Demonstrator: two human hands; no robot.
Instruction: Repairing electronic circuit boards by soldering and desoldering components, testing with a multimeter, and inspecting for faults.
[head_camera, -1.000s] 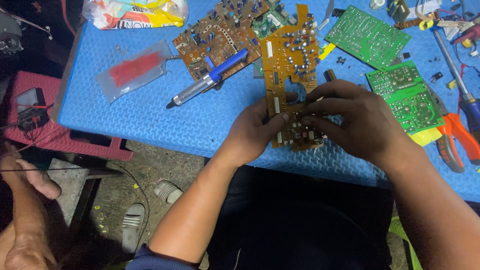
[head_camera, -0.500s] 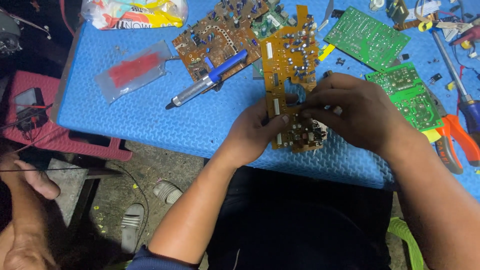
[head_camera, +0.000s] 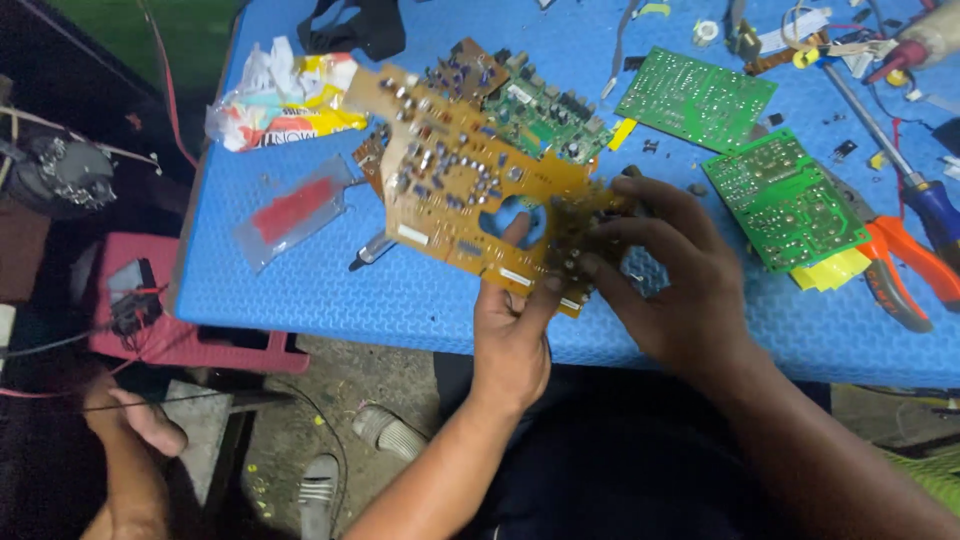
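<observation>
You hold the brown board (head_camera: 470, 190) in both hands.
Keep your left hand (head_camera: 512, 335) tight on its bottom edge; let your right hand (head_camera: 670, 280) pinch the end beside it gently.

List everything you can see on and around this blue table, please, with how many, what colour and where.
Table: one, blue, textured top.
Large circuit board: one, tan-orange, held above the table's middle.
Green circuit boards: two, one at top right, one beside the right hand.
Board with mixed parts: one, green, behind the tan board.
Clear pouch: one, red piece inside, left side of table.
Crumpled wrapper: one, white and yellow, top left.
Pliers: one, orange handles, right edge.
Screwdriver: one, blue handle, far right.
Stool: one, pink-red, left of the table.
Another person's hand: one, bottom left.
Left hand: grips the tan board's lower edge.
Right hand: fingers on the board's right end.
</observation>
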